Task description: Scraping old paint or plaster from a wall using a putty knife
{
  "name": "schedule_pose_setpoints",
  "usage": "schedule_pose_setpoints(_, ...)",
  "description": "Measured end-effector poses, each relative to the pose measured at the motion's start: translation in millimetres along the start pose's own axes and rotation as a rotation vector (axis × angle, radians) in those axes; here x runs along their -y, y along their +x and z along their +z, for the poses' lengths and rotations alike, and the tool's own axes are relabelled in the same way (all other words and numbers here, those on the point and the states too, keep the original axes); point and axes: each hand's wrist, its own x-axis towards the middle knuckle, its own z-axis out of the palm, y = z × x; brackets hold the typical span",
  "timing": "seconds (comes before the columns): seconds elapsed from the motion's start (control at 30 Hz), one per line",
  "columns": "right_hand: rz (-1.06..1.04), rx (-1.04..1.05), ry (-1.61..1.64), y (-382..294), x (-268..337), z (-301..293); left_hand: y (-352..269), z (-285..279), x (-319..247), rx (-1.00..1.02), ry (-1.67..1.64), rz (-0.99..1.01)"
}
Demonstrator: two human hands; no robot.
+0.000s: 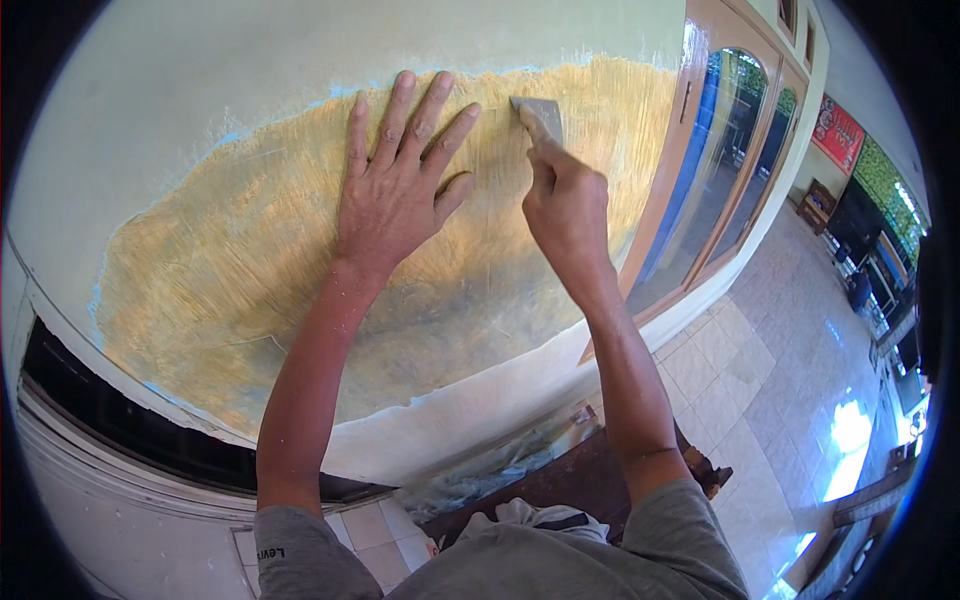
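Note:
My left hand (397,180) lies flat with its fingers spread on a bared, yellow-brown patch (225,247) of the wall. In my right hand (566,195) is a scraper, a putty knife, whose flat metal blade (546,116) rests against the upper part of that patch. My index finger stretches along the blade; the handle is hidden in my fist. Above both hands, the patch ends in a ragged edge with light blue traces (341,91), where the pale painted wall (285,52) begins. Fine streaks run over the patch.
To the right stands a wood-framed glass door (712,172). Below me are a dark brown wooden surface (555,487), crumpled plastic sheeting (487,465) and floor tiles (697,360). A dark opening with a pale frame (112,405) lies at lower left. Wooden furniture (816,206) stands far right.

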Motion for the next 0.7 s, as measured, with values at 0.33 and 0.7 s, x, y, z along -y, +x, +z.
schedule_pose_setpoints(0.33, -0.058, -0.005, -0.055, 13.5, -2.1, 1.7, -1.2, 4.5, -0.5, 0.017, 0.073, 0.001)
schedule_pose_setpoints(0.7, -0.025, 0.034, -0.031, 8.4, -0.5, 0.0, -0.3, 4.8, -2.4, 0.002, 0.051, 0.004)
